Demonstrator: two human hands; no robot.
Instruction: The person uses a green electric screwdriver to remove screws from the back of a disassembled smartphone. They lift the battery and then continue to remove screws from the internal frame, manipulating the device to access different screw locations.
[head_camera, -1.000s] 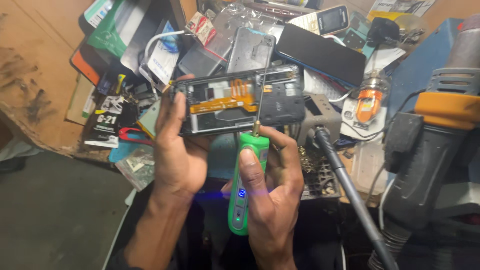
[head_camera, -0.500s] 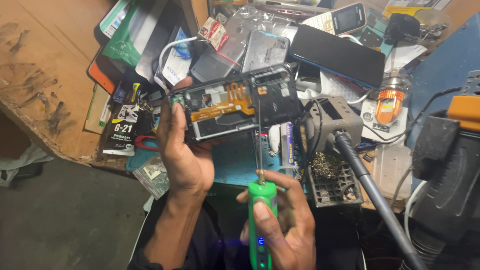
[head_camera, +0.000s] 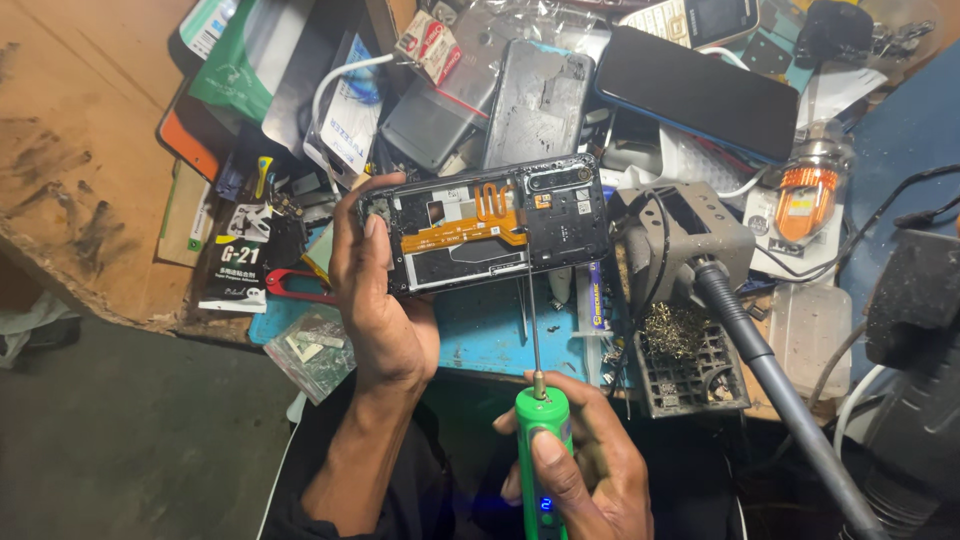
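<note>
Lowered, the right hand (head_camera: 580, 470) grips the green screwdriver (head_camera: 545, 470); left hand (head_camera: 385, 300) still clasps the opened phone (head_camera: 490, 225).

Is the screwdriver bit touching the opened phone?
Touching. The head view shows the green screwdriver, in the right hand, running its thin bit up onto the phone, held by the left hand.
</note>
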